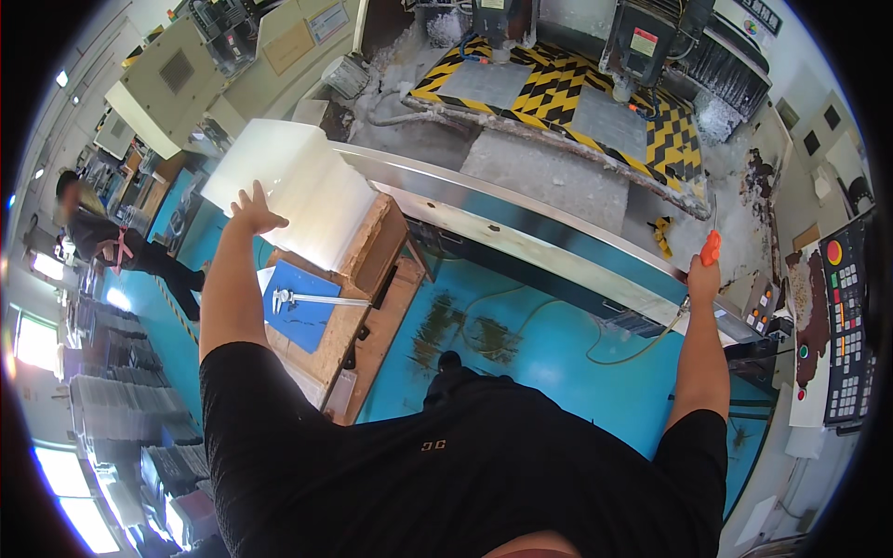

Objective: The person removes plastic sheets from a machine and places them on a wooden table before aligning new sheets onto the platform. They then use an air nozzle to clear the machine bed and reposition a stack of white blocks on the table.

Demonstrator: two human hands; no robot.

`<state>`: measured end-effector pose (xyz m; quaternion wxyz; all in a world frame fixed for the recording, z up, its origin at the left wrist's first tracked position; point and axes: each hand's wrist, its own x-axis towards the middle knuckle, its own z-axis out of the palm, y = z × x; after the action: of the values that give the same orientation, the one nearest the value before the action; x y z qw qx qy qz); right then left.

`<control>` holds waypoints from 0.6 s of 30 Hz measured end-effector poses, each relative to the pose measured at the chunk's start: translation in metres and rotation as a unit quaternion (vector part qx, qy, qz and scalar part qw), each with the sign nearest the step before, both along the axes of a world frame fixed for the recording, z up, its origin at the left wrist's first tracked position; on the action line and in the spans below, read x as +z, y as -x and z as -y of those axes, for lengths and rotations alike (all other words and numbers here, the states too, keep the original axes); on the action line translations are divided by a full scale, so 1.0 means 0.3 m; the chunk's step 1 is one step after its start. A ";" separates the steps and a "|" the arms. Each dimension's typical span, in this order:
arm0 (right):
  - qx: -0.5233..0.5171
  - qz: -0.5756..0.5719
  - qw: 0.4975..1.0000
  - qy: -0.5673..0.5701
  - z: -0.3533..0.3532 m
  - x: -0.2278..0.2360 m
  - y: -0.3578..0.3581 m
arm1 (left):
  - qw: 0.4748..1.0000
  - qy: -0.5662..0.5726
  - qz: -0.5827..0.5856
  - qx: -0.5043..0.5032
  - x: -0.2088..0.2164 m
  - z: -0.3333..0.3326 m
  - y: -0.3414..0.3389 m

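My left hand [254, 213] is stretched out to the left with its fingers spread. It lies on or just over the near side of a tall stack of milky white sheets [321, 200]; whether it presses on them I cannot tell. The stack stands on a wooden cart [377, 244]. Below it on the cart, a caliper [316, 298] rests across a blue board [299, 325]. On the far right, my right hand [704, 281] is wrapped round an orange air blow gun [712, 249], its thin nozzle pointing away from me. A hose [677, 321] hangs just under that hand.
Ahead is a machine bed with black-and-yellow striped plates [558, 88], two spindle heads [642, 46] above it, and white shavings around. A long metal rail [521, 212] edges it. A control panel [845, 316] stands at right. A person [116, 237] is at far left.
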<state>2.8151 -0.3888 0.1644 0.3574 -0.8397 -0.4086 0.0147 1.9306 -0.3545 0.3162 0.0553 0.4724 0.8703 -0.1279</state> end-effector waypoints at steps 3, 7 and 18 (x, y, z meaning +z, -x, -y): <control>-0.004 0.020 1.000 -0.002 0.006 -0.009 -0.008 | 1.000 0.000 -0.001 -0.002 -0.008 -0.007 0.001; -0.003 0.032 0.999 -0.003 0.005 -0.022 -0.018 | 1.000 0.001 -0.003 -0.002 -0.015 -0.012 0.000; -0.010 0.041 0.999 -0.017 -0.012 -0.079 -0.067 | 1.000 -0.008 0.007 -0.002 -0.023 -0.017 0.003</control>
<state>2.8351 -0.3850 0.1407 0.3543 -0.8375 -0.4149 -0.0302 1.9296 -0.3495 0.3094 0.0573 0.4755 0.8699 -0.1181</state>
